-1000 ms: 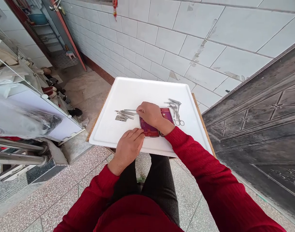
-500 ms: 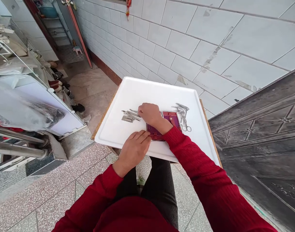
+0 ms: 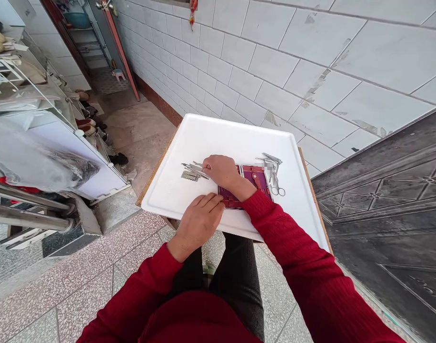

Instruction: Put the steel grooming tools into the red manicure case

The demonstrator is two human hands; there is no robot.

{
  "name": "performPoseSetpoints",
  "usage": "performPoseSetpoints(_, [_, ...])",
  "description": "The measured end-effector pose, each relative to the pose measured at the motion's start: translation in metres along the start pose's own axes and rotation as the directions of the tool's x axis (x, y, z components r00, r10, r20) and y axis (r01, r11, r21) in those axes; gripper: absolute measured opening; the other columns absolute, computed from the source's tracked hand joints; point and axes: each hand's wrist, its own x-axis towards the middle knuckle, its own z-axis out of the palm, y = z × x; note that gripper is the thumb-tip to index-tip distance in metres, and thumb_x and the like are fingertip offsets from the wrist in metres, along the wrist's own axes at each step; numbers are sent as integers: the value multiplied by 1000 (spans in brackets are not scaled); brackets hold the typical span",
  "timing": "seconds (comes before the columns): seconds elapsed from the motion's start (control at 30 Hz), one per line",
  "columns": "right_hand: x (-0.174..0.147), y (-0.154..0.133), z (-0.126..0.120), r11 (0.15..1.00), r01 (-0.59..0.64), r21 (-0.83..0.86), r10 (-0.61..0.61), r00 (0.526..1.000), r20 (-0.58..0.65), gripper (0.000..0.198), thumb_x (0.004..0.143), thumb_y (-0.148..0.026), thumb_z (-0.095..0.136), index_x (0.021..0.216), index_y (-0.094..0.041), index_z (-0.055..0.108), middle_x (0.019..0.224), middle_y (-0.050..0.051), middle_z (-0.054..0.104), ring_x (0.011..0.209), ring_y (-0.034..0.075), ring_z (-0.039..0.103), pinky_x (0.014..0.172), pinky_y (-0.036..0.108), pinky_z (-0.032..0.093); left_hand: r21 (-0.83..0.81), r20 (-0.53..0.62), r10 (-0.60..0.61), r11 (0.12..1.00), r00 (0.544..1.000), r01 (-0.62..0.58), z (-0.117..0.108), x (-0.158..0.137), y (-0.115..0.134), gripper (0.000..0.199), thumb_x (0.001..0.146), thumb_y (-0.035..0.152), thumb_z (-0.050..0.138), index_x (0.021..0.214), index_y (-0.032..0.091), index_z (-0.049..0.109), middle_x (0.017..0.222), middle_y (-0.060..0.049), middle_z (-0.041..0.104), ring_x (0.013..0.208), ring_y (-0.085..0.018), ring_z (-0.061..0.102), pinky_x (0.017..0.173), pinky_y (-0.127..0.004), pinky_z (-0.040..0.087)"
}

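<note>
On the white tray (image 3: 161, 195) lies an open case (image 3: 230, 202) with a purple-red lining and red straps. My left hand (image 3: 200, 219) is at its lower left corner, fingers together with the tips on the edge; the thumb's grip is partly hidden. Bent over the case's left half is my right hand (image 3: 221, 170), its fingers curled closed. What it holds, if anything, is hidden beneath it. Just left of it, slim metal instruments (image 3: 193, 171) lie in a loose group. Scissors-like metal tools (image 3: 273, 171) with ring handles rest by the case's right side, partly overlapping it.
A white tiled wall (image 3: 268, 57) stands behind the tray, with a dark patterned metal door (image 3: 382, 200) to the right. To the left are a cluttered shelf (image 3: 43, 109) with shoes (image 3: 87, 126) and metal pipes (image 3: 32, 209). The speckled floor (image 3: 85, 276) runs below.
The view has shifted slightly. Both hands keep nearly the same places, and my right hand has turned a little over the case.
</note>
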Motion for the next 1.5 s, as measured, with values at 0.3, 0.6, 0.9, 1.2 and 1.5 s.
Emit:
performPoseSetpoints(0.3, [-4,0,3,999,6,49,-3,998,-60,26,99,-24,52,99,-22,78,108,5,77,89,18,63,66,30,34,-5,-13,4,1000,1000,-4,-2,2,1,20,105,15,54,116,15,71,129,-10,76,121,-26,70,102,-43,57])
performPoseSetpoints(0.6, [-9,-12,-7,998,65,-22,-63,996,60,30,97,-16,50,99,-21,79,110,7,78,94,21,68,68,30,37,-22,-13,-4,1000,1000,4,-1,1,0,22,104,15,54,117,17,72,131,-11,75,122,-27,70,103,-45,57])
performPoseSetpoints(0.9, [-6,-19,-5,994,48,-96,-39,994,98,34,104,-21,46,116,-15,77,117,16,78,105,27,72,78,31,47,-27,-5,-2,1000,1000,2,-1,1,0,22,104,14,55,118,16,71,132,-12,75,123,-26,70,104,-45,58])
performPoseSetpoints(1.2, [-4,-15,-5,999,5,-35,-2,997,82,35,104,-19,45,112,-15,78,109,15,80,101,26,74,81,30,48,-22,7,-2,1000,1000,2,-1,0,-1,23,104,15,53,119,17,72,132,-12,75,123,-26,69,104,-46,57])
performPoseSetpoints(1.5, [-1,-18,1,1000,5,-17,-4,998,66,31,102,-22,50,113,-14,77,109,14,80,101,27,74,78,33,49,-20,1,-7,1000,1000,7,-2,2,0,24,104,14,53,119,17,72,132,-11,75,123,-26,69,104,-45,57])
